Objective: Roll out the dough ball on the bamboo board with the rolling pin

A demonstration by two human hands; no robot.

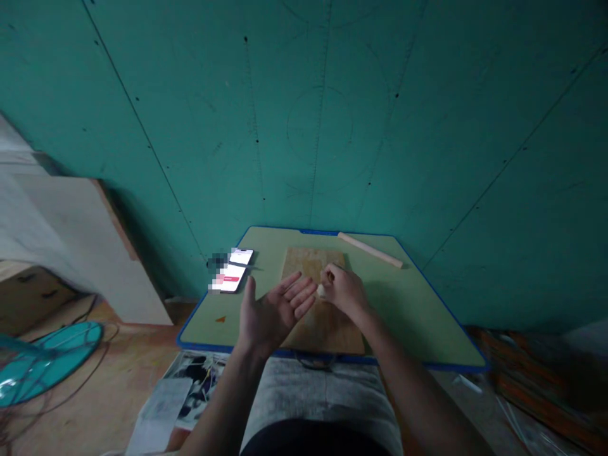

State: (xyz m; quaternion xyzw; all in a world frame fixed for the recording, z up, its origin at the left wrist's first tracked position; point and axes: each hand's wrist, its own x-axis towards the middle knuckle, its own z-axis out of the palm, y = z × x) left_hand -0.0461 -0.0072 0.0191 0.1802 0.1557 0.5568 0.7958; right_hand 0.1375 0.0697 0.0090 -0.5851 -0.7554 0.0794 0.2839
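My left hand (273,310) is held palm up above the left part of a wooden board (335,332), its fingers stretched out and nothing lying on the palm. Over the board's right side, my right hand (344,290) has its fingers curled together. A small pale lump (322,292) shows at its fingertips, close to the left fingertips; its kind is too small to make out. Toward the back right of the table lies a plain wooden rod (370,250), like a thin rolling pin.
The light green table (403,316) has a blue edge and stands against a green wall (323,126). A phone with a lit screen (232,272) rests at the left, near a small orange triangle (221,320). Left on the floor are a turquoise round base (71,354) and cables.
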